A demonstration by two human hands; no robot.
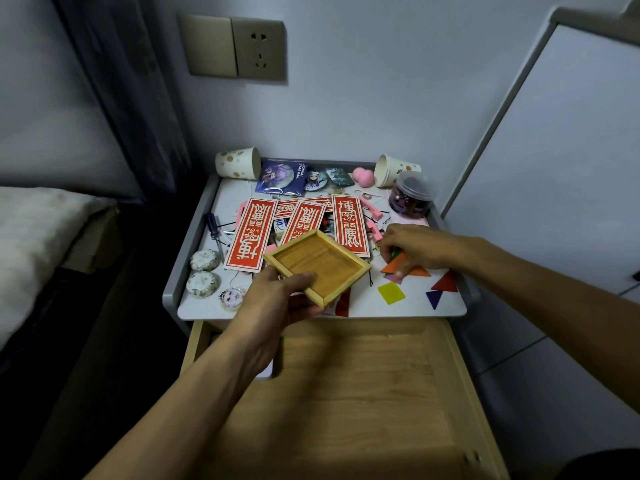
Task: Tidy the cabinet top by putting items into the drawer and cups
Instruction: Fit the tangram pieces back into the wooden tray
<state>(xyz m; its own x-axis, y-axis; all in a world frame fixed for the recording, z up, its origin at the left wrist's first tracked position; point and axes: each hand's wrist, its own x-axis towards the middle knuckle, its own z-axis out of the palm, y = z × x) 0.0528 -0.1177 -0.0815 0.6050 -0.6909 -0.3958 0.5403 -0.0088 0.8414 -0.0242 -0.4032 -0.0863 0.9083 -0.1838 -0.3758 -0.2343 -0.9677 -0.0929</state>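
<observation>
while left hand [277, 301] grips the wooden tray [320, 265] by its near corner, held tilted above the open drawer [363, 375], right hand [412, 249] just right of tray pinches an orange triangle [393, 266]. risk: tilted tray lets dropped pieces slide out.

The drawer [363, 393] is cut off by the lower edge. A red piece [343, 304] is half hidden beneath the wooden tray [317, 266]. What is held in the jar [410, 199] cannot be made out.
</observation>
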